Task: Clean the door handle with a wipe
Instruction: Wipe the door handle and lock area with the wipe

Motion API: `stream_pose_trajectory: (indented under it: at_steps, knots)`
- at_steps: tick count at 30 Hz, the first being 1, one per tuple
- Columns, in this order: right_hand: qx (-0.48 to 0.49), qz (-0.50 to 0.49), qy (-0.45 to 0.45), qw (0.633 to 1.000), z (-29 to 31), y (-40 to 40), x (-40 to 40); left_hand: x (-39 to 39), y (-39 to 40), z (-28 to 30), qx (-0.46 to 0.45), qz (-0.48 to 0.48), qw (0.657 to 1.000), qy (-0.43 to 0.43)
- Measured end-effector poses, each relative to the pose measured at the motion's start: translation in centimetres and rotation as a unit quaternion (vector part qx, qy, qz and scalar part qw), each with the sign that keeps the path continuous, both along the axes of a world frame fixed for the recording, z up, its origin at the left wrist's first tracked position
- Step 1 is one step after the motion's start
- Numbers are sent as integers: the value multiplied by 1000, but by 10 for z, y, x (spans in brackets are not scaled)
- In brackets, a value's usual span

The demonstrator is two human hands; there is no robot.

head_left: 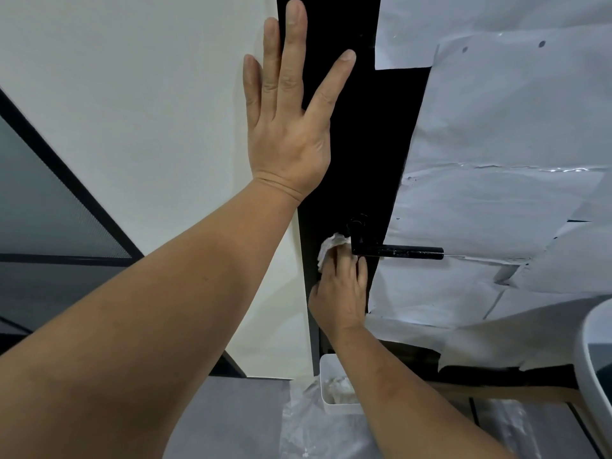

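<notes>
A black lever door handle [397, 251] sticks out to the right from the black door frame [364, 144]. My right hand [341, 289] holds a crumpled white wipe [331, 246] against the handle's base, just left of the lever's bend. My left hand [288, 107] lies flat with straight, spread fingers, pressing on the door frame edge and the white wall above the handle.
White paper sheets [503, 193] cover the door panel to the right of the frame. A small white bin [326, 385] with used wipes stands on the floor below the handle. A white curved chair edge [592, 359] is at the lower right. Clear plastic sheeting [308, 425] lies on the grey floor.
</notes>
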State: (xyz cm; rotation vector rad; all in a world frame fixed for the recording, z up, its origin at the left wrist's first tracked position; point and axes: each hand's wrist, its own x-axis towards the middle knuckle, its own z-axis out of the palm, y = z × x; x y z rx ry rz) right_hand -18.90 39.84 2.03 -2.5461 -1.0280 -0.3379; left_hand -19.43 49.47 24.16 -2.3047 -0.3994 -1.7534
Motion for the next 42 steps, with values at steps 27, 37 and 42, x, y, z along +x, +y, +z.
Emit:
stream_pose_trajectory:
  at_steps: [27,37,42]
  knots:
    - [61,-75,23,995,-3,-14,12,2,2,-2,1,14,1000,3]
    - [34,7,-42,999,5,-6,14,3,5,-4,5,14,1000,2]
    - [121,-62,51,989,19,8,17,3,5,-4,6,19,1000,-5]
